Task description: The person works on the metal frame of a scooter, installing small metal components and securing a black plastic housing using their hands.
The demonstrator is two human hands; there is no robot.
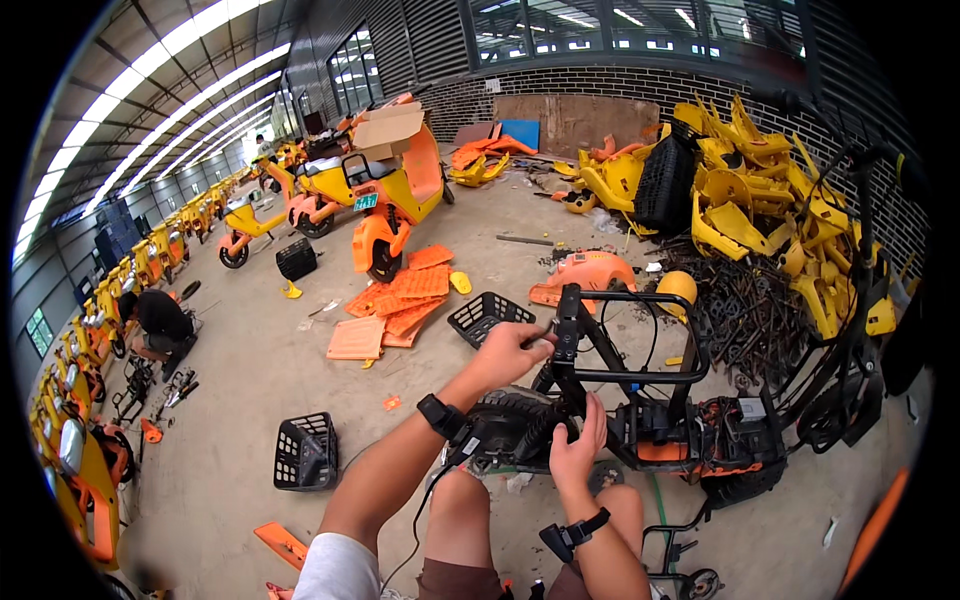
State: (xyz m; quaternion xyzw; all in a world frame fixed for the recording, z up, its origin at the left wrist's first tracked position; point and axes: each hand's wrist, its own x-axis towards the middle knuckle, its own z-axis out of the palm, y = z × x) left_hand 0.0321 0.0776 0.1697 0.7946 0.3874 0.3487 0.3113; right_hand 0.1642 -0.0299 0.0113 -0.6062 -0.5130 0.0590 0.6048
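Observation:
A stripped scooter (640, 378) with a black tube frame stands right in front of me, its covers off. My left hand (512, 352) is closed in a pinch beside the upright bracket (567, 330) at the near end of the frame. A small dark piece shows at its fingertips, too little visible to name. Lower down, my right hand (582, 445) lies against the frame near the black rear wheel (510, 425), fingers stretched upward and thumb apart. Exposed wiring and a boxy compartment (735, 425) sit to the right of it.
Yellow body panels (735, 205) and dark metal parts (750, 310) lie heaped at the right. Orange panels (405, 295) and black baskets (306, 452) lie on the floor. Scooters (385, 195) stand farther back, with more along the left, where another person (162, 325) crouches.

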